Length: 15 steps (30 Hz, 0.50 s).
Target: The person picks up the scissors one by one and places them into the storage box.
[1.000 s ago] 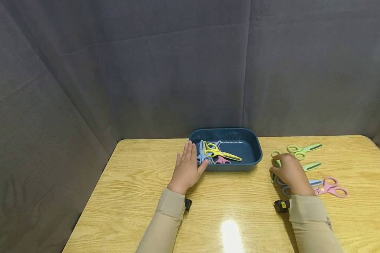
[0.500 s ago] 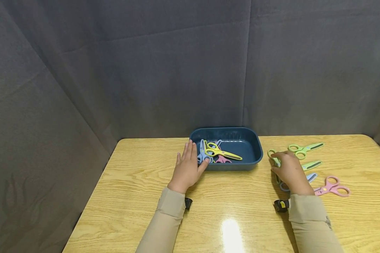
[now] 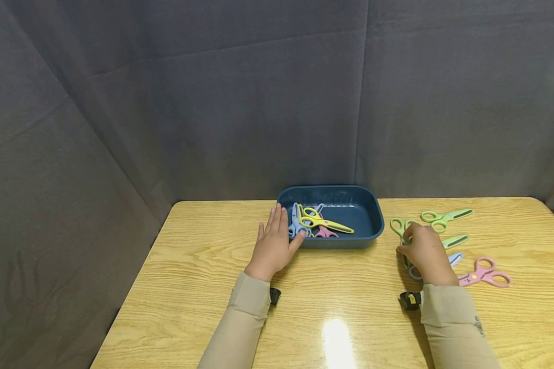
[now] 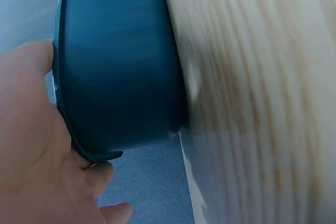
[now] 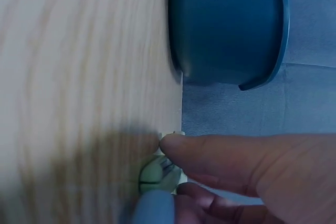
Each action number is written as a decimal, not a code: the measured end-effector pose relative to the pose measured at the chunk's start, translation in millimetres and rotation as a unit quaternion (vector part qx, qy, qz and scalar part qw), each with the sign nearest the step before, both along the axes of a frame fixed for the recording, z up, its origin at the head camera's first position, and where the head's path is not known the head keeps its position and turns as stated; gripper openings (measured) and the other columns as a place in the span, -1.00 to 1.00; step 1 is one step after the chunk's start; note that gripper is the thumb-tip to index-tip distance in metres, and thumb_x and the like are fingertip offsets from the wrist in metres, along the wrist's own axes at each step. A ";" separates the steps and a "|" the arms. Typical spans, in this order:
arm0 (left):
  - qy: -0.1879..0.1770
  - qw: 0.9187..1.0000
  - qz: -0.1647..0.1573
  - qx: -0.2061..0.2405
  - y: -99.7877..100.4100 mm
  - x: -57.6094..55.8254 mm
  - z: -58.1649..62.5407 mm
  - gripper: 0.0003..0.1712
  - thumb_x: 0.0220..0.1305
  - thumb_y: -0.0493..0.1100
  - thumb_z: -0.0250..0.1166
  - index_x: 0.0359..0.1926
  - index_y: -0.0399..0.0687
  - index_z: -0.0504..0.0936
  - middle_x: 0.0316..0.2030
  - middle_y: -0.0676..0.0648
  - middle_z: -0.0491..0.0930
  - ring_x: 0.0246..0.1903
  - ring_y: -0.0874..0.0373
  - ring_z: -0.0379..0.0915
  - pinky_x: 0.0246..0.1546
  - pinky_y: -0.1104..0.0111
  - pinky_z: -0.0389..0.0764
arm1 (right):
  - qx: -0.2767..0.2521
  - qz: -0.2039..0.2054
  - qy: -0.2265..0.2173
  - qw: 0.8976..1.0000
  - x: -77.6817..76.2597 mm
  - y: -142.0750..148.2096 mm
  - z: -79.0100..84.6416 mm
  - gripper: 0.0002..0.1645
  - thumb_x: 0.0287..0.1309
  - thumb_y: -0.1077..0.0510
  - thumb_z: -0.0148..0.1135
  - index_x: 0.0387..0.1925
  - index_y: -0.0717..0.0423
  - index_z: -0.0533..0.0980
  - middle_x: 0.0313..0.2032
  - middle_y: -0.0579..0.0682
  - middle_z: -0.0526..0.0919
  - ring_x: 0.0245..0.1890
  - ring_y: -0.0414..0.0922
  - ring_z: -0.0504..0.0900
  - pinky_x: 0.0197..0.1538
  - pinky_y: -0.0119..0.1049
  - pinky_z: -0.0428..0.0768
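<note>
My left hand (image 3: 271,248) rests on the left end of a dark blue tray (image 3: 341,244), fingers straight along the rim and thumb over the front edge. Inside the tray lie yellow scissors (image 3: 334,226), blue scissors (image 3: 295,214) and pink scissors (image 3: 327,232), overlapping. To the right, my right hand (image 3: 426,251) pinches green scissors (image 3: 399,231) between thumb and fingers, their loops toward the back. The right wrist view shows these green scissors (image 5: 153,172) partly covered by fingertips, with a blue handle (image 5: 155,208) close by.
Beyond the right hand lie more green scissors (image 3: 457,214), a green blade (image 3: 456,241), partly covered light blue scissors (image 3: 455,259) and pink scissors (image 3: 482,275). All are on the wooden table (image 3: 203,287). A grey curtain (image 3: 258,102) hangs behind it.
The green scissors at my right hand have turned, and both their loops now show. The blue and pink scissors beside it shifted slightly. My left hand stays on the tray.
</note>
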<state>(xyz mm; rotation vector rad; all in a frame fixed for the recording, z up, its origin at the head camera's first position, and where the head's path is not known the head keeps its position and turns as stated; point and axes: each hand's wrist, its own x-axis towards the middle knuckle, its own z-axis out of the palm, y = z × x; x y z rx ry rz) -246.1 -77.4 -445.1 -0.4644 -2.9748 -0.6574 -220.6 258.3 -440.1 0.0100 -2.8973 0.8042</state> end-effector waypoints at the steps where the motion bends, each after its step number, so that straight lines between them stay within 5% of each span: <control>1: 0.000 1.000 0.000 0.001 0.1 -0.1 0.2 -0.03 0.54 0.32 -0.05 0.59 -0.30 -0.06 0.61 -0.23 -0.22 0.58 -0.10 -0.30 0.49 -0.16 -0.11 | -0.002 -0.003 -0.005 1.000 0.5 0.0 0.7 -0.66 -0.04 0.38 0.46 -0.26 0.53 0.52 -0.36 0.36 0.60 -0.31 0.25 0.56 -0.22 0.14 0.54; 5: 0.001 1.000 0.000 0.003 0.4 -0.5 -0.2 -0.03 0.53 0.32 -0.04 0.58 -0.30 -0.05 0.60 -0.23 -0.21 0.58 -0.10 -0.30 0.49 -0.16 -0.11 | -0.009 -0.017 -0.026 0.999 2.3 -0.6 3.9 -0.71 -0.04 0.35 0.46 -0.56 0.36 0.45 -0.60 0.12 0.47 -0.57 0.01 0.46 -0.45 -0.08 0.48; 9: 0.002 1.000 0.001 0.001 0.6 -1.1 -1.1 -0.03 0.53 0.32 -0.04 0.58 -0.30 -0.04 0.60 -0.22 -0.20 0.58 -0.10 -0.30 0.49 -0.16 -0.10 | -0.017 -0.032 -0.043 0.998 4.0 -2.6 5.3 -0.44 -0.03 0.33 0.45 -0.79 0.04 0.23 -0.76 -0.14 0.19 -0.71 -0.17 0.23 -0.57 -0.28 0.26; 15: 0.002 1.000 0.000 -0.002 -0.4 -1.3 -2.2 -0.02 0.53 0.33 -0.06 0.59 -0.30 -0.06 0.61 -0.23 -0.21 0.59 -0.10 -0.31 0.49 -0.16 -0.10 | -0.015 -0.056 -0.060 0.996 6.2 -5.8 5.2 -0.37 0.00 0.30 0.43 -0.87 -0.01 0.19 -0.81 -0.18 0.13 -0.76 -0.20 0.19 -0.61 -0.30 0.26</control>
